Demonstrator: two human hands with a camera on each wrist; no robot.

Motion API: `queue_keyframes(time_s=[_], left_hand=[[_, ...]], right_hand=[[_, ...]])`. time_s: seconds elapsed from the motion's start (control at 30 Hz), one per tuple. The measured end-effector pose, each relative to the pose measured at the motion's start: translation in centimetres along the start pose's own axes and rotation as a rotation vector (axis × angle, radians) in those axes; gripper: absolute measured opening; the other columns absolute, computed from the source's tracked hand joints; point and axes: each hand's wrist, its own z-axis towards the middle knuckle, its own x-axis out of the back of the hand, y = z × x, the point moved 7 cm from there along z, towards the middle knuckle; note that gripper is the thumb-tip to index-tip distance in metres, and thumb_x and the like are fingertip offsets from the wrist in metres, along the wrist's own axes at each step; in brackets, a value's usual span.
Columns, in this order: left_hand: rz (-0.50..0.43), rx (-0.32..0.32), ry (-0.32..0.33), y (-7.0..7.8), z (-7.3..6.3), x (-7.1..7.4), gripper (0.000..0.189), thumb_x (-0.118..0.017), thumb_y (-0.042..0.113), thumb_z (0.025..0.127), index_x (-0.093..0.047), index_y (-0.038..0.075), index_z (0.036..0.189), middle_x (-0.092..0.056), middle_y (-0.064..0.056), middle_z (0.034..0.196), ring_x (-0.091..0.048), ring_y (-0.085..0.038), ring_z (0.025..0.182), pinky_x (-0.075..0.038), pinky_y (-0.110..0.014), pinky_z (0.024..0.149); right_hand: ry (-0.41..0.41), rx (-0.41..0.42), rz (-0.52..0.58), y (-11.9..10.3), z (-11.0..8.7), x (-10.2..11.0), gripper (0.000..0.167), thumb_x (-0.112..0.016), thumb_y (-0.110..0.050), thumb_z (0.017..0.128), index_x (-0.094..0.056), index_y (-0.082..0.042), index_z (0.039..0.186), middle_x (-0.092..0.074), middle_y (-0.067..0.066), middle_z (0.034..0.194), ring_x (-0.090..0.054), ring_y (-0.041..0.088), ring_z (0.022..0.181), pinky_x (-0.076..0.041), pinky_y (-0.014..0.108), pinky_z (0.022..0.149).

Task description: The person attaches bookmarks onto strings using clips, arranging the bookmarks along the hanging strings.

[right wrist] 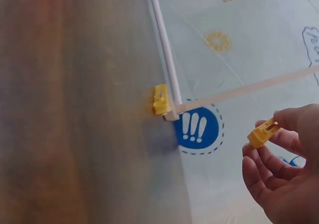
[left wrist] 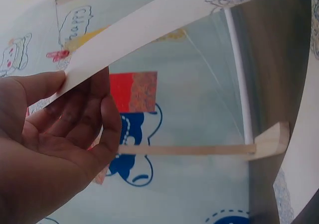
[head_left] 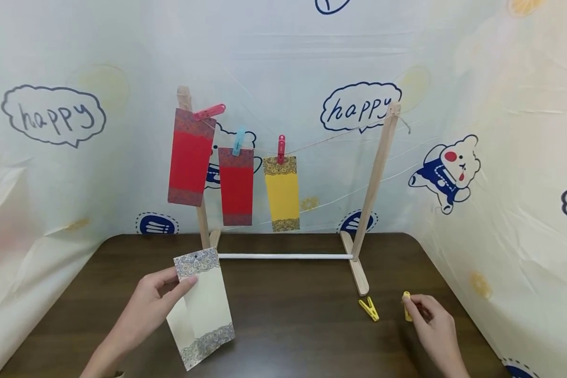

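My left hand (head_left: 148,302) pinches a cream card (head_left: 205,302) with grey lace bands, thumb on its front near the upper band. The left wrist view shows this card (left wrist: 134,32) slanting away from the fingers, and a second pale lace-edged card (left wrist: 304,149) at the right edge. At the right of the table, my right hand (head_left: 434,328) pinches a yellow clothespin (head_left: 407,305) between thumb and fingers; the right wrist view shows the clothespin (right wrist: 262,133) at the fingertips. Another yellow clothespin (head_left: 369,308) lies on the table left of that hand.
A wooden stand (head_left: 375,178) with a white bottom bar (head_left: 283,256) carries a sagging string (head_left: 326,142). Clothespins hold a large red card (head_left: 190,157), a smaller red card (head_left: 237,189) and a yellow card (head_left: 282,194) on it. A printed curtain surrounds the brown table (head_left: 293,315).
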Motion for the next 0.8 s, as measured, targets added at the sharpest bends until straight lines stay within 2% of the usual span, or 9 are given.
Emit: queue_keyframes(time_s=[0.07,0.13,0.3,0.37,0.47,0.57,0.8], left_hand=[[-0.003,-0.005,-0.010,0.2,-0.1,-0.4,0.016,-0.065,0.020,0.098,-0.072,0.015,0.111,-0.072,0.005,0.094,-0.062,-0.008,0.080,-0.050,-0.025,0.065],[0.000,-0.009,-0.018,0.4,-0.1,-0.7,0.016,-0.065,0.021,0.098,-0.073,0.017,0.112,-0.072,0.007,0.095,-0.062,-0.007,0.081,-0.050,-0.025,0.066],[-0.002,-0.026,-0.026,0.7,0.1,-1.1,0.016,-0.066,0.021,0.098,-0.073,0.017,0.112,-0.073,0.008,0.097,-0.063,-0.007,0.083,-0.051,-0.026,0.069],[0.001,-0.027,-0.021,0.7,0.1,-1.0,0.016,-0.066,0.020,0.097,-0.073,0.016,0.112,-0.073,0.007,0.096,-0.063,-0.007,0.082,-0.051,-0.026,0.067],[0.001,-0.021,-0.020,0.7,0.1,-1.1,0.016,-0.066,0.020,0.097,-0.073,0.015,0.111,-0.072,0.007,0.092,-0.062,-0.007,0.079,-0.049,-0.026,0.065],[-0.005,-0.021,-0.036,0.5,0.1,-1.4,0.016,-0.066,0.020,0.097,-0.073,0.014,0.110,-0.072,0.007,0.091,-0.062,-0.007,0.079,-0.050,-0.026,0.065],[-0.002,-0.007,-0.055,0.3,0.1,-2.0,0.016,-0.066,0.022,0.098,-0.073,0.014,0.110,-0.073,0.007,0.095,-0.063,-0.007,0.083,-0.052,-0.027,0.069]], right_hand=[[-0.004,-0.017,0.024,-0.1,0.0,0.1,0.013,-0.069,-0.022,0.095,-0.074,-0.013,0.088,-0.070,0.000,0.087,-0.062,0.002,0.070,-0.047,0.012,0.061],[-0.031,-0.079,0.102,0.3,-0.1,-0.1,0.019,-0.067,-0.024,0.097,-0.074,-0.008,0.090,-0.071,0.001,0.085,-0.062,0.005,0.069,-0.048,0.016,0.061],[-0.137,-0.396,0.427,3.1,-1.0,-1.7,0.045,-0.062,-0.036,0.099,-0.069,0.009,0.104,-0.071,-0.001,0.090,-0.061,0.007,0.080,-0.051,0.022,0.069],[-0.156,-0.484,0.498,4.1,-1.3,-2.2,0.052,-0.063,-0.039,0.098,-0.066,0.011,0.108,-0.071,-0.002,0.093,-0.061,0.007,0.084,-0.051,0.022,0.071],[-0.179,-0.531,0.497,5.2,-1.5,-2.6,0.056,-0.062,-0.043,0.097,-0.065,0.011,0.111,-0.070,-0.002,0.096,-0.062,0.008,0.087,-0.052,0.023,0.072],[-0.198,-0.544,0.425,6.1,-1.5,-3.0,0.053,-0.062,-0.044,0.097,-0.068,0.007,0.109,-0.071,-0.003,0.095,-0.061,0.009,0.084,-0.052,0.024,0.072],[-0.267,-0.517,0.335,7.1,-1.2,-4.2,0.044,-0.062,-0.040,0.099,-0.071,0.003,0.106,-0.071,0.000,0.093,-0.057,0.010,0.079,-0.050,0.025,0.070]])
